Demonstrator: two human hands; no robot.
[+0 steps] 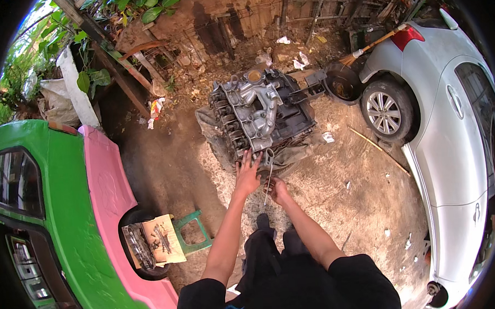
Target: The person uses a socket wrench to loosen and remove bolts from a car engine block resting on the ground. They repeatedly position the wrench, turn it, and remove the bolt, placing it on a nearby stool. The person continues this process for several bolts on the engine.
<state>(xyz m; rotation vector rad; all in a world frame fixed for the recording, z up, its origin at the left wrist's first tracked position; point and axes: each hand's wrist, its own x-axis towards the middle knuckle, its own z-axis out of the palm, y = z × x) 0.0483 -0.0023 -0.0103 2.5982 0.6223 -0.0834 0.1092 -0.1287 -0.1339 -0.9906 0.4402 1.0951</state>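
Head view, and here's the engine, centre of the frame, slightly above middle. My left hand is open, fingers spread on its lower edge; my right hand, just below, curls beside a thin metal rod, and whether it's closed on that I can't tell. The engine looks heavy, rigid, probably slick with oil: best held by the solid block edges, clear of the silvery manifold.
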